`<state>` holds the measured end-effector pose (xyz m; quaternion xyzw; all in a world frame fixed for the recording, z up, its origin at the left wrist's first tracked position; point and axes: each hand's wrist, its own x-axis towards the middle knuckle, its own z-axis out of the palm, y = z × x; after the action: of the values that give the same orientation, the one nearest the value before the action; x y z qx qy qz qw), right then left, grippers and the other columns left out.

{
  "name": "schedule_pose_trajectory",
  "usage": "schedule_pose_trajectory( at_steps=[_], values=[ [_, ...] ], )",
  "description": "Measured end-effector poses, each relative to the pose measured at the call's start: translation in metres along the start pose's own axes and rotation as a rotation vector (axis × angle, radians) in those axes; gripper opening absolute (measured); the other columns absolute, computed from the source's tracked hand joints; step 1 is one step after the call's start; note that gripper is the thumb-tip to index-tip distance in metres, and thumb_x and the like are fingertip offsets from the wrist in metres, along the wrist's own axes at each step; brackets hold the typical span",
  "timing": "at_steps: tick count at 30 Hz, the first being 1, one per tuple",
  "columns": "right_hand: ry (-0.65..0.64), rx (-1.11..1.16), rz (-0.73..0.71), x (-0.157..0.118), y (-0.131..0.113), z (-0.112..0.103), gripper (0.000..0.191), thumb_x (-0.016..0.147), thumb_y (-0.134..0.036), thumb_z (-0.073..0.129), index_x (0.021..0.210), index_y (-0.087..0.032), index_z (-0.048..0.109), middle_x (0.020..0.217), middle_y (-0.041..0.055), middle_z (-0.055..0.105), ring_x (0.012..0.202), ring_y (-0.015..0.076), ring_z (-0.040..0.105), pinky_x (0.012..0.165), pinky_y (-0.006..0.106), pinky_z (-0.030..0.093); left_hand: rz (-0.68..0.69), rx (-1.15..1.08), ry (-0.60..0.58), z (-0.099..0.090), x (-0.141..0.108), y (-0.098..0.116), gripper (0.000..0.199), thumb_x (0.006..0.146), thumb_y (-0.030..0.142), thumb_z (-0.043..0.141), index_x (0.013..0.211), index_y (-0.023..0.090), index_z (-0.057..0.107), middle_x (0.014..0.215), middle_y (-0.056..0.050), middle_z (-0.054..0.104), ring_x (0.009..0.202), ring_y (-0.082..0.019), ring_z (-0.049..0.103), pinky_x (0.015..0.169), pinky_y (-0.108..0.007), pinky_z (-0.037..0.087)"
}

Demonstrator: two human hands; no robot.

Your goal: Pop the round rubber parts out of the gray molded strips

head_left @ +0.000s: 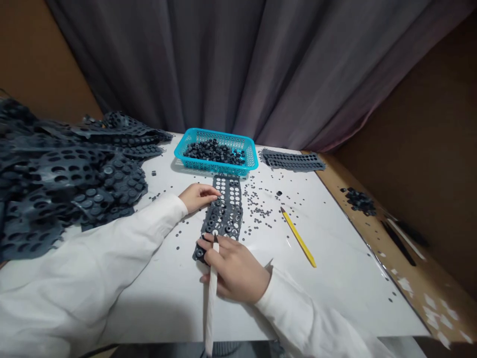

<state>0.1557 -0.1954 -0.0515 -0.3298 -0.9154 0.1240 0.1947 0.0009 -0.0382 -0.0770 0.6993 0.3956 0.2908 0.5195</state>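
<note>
A dark rubber sheet (227, 211) with rows of round holes and some round parts in it lies lengthwise on the white table. My left hand (199, 197) rests at its upper left edge, fingers together on the sheet's rim. Over the sheet's near end is my right hand (233, 268), closed round a white pencil-like stick (211, 303) with a dark pointed tip. That tip lies over the sheet, and the fingers hide part of the near end. One round part (199, 252) shows beside the right fingertips.
Behind the sheet stands a blue basket (216, 166) of small dark parts. Dark sheets (67, 174) are heaped at left. A yellow tool (298, 237), another sheet (293, 160), scattered discs and a pile of dark pieces (359, 201) are at right.
</note>
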Motion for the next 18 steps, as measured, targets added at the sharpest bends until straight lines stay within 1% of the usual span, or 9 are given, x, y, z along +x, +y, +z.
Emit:
schedule_pose_trajectory(
  at_steps=[1,2,4,6,7,11,15,18],
  values=[
    [0.012,-0.051,-0.005,-0.003,-0.003,0.001,0.029,0.085,-0.032,0.052,0.109,-0.017,0.053,0.110,0.0149,0.063,0.110,0.0280,0.052,0.086,0.039,0.046,0.002,0.016,-0.004,0.000,0.000,0.000,0.022,0.074,0.028,0.060,0.087,0.011,0.066,0.062,0.000,0.061,0.054,-0.009,0.049,0.052,-0.021,0.041],
    [0.032,-0.105,0.002,-0.005,-0.005,0.002,0.022,0.085,-0.026,0.050,0.105,-0.017,0.053,0.106,0.0146,0.064,0.104,0.0272,0.054,0.082,0.038,0.048,0.004,0.038,-0.009,-0.001,0.000,0.001,0.022,0.074,0.029,0.061,0.086,0.011,0.066,0.063,0.000,0.061,0.054,-0.009,0.049,0.051,-0.020,0.041],
    [0.062,-0.214,0.046,-0.009,-0.009,0.003,0.012,0.085,-0.015,0.046,0.094,-0.018,0.054,0.086,0.0123,0.066,0.084,0.0242,0.057,0.067,0.035,0.048,0.014,0.082,-0.017,-0.002,0.001,0.002,0.023,0.073,0.030,0.061,0.085,0.011,0.066,0.064,0.000,0.062,0.055,-0.009,0.049,0.051,-0.020,0.041],
    [0.082,-0.300,0.077,-0.010,-0.011,0.002,0.012,0.084,-0.009,0.044,0.084,-0.018,0.052,0.068,0.0080,0.061,0.068,0.0212,0.053,0.055,0.031,0.044,0.022,0.102,-0.022,-0.003,0.000,0.002,0.024,0.073,0.032,0.062,0.085,0.011,0.067,0.066,-0.001,0.063,0.055,-0.008,0.048,0.052,-0.020,0.041],
    [0.093,-0.329,0.066,-0.010,-0.012,0.002,0.012,0.084,-0.007,0.043,0.081,-0.017,0.050,0.064,0.0062,0.059,0.064,0.0201,0.052,0.052,0.029,0.042,0.022,0.100,-0.023,-0.003,0.000,0.002,0.025,0.072,0.032,0.062,0.085,0.011,0.067,0.067,-0.001,0.063,0.055,-0.008,0.049,0.052,-0.020,0.041],
    [0.130,-0.375,-0.033,-0.010,-0.014,-0.002,0.014,0.084,-0.007,0.043,0.075,-0.017,0.047,0.060,0.0028,0.054,0.058,0.0171,0.049,0.049,0.027,0.036,0.003,0.066,-0.031,-0.004,0.001,0.002,0.027,0.071,0.035,0.063,0.085,0.012,0.067,0.069,-0.002,0.064,0.056,-0.010,0.051,0.055,-0.022,0.043],
    [0.066,-0.365,-0.026,-0.010,-0.016,-0.007,0.012,0.084,-0.008,0.044,0.077,-0.017,0.046,0.061,0.0022,0.054,0.058,0.0166,0.050,0.048,0.025,0.034,-0.005,0.049,-0.037,-0.005,0.002,0.001,0.029,0.070,0.035,0.064,0.086,0.011,0.068,0.072,-0.004,0.066,0.060,-0.011,0.054,0.057,-0.023,0.044],
    [0.018,-0.391,-0.025,-0.007,-0.019,-0.007,0.011,0.083,-0.010,0.046,0.076,-0.018,0.045,0.061,0.0023,0.053,0.058,0.0173,0.051,0.047,0.025,0.033,0.003,0.053,-0.047,-0.005,0.003,0.000,0.028,0.071,0.035,0.063,0.085,0.011,0.068,0.070,-0.003,0.065,0.059,-0.011,0.053,0.056,-0.023,0.042]
  ],
)
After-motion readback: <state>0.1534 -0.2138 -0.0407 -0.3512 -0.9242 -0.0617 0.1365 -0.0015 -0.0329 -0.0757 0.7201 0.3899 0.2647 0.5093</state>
